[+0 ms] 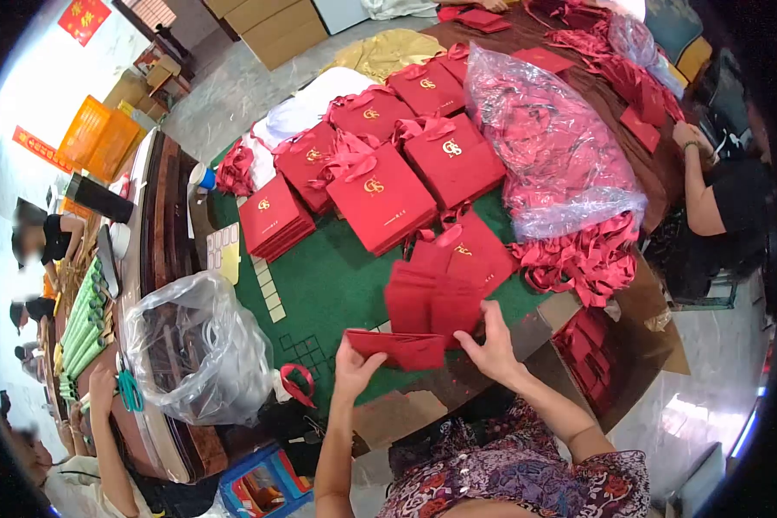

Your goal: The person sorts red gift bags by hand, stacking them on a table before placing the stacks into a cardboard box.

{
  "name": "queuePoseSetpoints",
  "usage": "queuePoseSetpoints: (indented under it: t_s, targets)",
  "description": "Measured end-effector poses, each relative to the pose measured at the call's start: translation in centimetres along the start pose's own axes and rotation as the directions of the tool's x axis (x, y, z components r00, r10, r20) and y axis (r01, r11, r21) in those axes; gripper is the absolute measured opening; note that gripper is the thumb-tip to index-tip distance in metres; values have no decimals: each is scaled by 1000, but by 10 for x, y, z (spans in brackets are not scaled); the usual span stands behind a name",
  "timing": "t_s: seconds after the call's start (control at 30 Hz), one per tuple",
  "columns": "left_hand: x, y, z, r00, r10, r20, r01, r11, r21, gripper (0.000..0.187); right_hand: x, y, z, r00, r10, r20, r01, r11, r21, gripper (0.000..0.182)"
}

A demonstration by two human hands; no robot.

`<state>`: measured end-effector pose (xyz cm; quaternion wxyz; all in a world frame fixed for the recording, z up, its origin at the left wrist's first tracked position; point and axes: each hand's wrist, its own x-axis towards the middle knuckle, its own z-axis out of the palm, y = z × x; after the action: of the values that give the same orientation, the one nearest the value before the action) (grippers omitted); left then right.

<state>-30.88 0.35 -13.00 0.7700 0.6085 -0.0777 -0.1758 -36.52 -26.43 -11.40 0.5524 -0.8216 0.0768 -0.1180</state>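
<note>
Head view: angling forearms (554, 411) inward over near edge of green mat (319, 268), gripping red pouches (399, 350) with left hand (354, 373) and right hand (493, 352). Counting two clear bags (200, 350), either side of mat; one scissors (130, 391), left of it.

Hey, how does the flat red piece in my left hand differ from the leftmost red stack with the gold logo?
The flat, deep-red piece is held in your left hand, while the squarish red stack lies on the green tabletop. The stack bears a gold logo; the piece shows none on its visible side. The piece looks thin; the stack is several layers thick. Both are deep red.
</note>
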Motion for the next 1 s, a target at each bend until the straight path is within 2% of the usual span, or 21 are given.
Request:
queuePoseSetpoints:
  t_s: [0.07,0.1,0.13,0.2,0.23,0.37,0.43,0.47,0.53,0.67,0.7,0.73,0.77,0.8,0.83,0.87,0.9,0.93,0.97,1.0]
  targets:
    - [22,-5,24,988,154,-1,-154,987,55,72,-2,-5,-2,989,-85,121,95,992,-81,51]
    - [32,1,35,986,166,14,-166,966,196,84,-3,-3,1,991,-74,110,78,996,-33,55]
    - [39,2,40,986,168,22,-169,966,194,84,-2,-2,0,992,-74,102,78,996,-36,55]
    - [49,3,46,969,237,73,-240,821,519,88,4,-5,-3,985,-174,-13,169,970,-173,57]
    - [59,-8,42,982,170,80,-187,917,353,89,7,-2,-7,994,-104,25,107,985,-134,61]
    - [68,-12,47,985,162,51,-170,932,320,92,14,7,-6,994,-108,-4,105,970,-219,63]
    - [68,-1,55,999,35,-19,-32,986,164,91,13,13,0,999,41,-2,-41,991,124,61]
    - [71,-5,51,999,34,-17,-31,986,165,91,13,14,0,999,43,-5,-42,991,125,61]
    - [79,-11,39,989,126,84,-151,843,516,89,14,13,2,998,53,19,-56,975,217,55]
    - [64,-1,40,981,153,115,-188,886,425,82,1,4,-8,998,29,52,-38,983,181,51]
    - [54,9,47,995,81,57,-91,974,209,72,-3,9,-10,990,-108,90,95,987,131,48]
    - [47,13,50,1000,-2,16,3,1000,-23,62,-5,12,-12,961,-241,135,231,969,85,45]
    - [41,7,45,1000,-3,16,4,1000,-23,62,-5,14,-13,919,-355,171,347,935,78,42]
    - [35,-2,35,993,110,39,-113,991,72,53,-4,9,-18,919,-355,172,346,935,79,42]
    - [29,-5,31,973,220,71,-229,959,164,44,-3,2,-25,878,-385,284,363,923,128,40]
    - [21,-7,29,973,221,69,-229,959,164,44,-1,-6,-32,822,-414,391,374,910,179,39]
    - [14,-4,30,974,219,59,-225,962,153,40,1,-20,-38,830,-393,396,305,914,268,33]
    - [8,-2,31,975,217,50,-222,965,142,37,3,-19,-41,829,-394,397,306,913,268,33]
    - [3,-2,33,977,215,-18,-207,959,192,35,5,-16,-46,854,-391,345,316,914,253,31]
    - [-1,-2,30,976,216,-20,-209,959,192,35,7,-13,-49,875,-387,292,326,915,237,29]
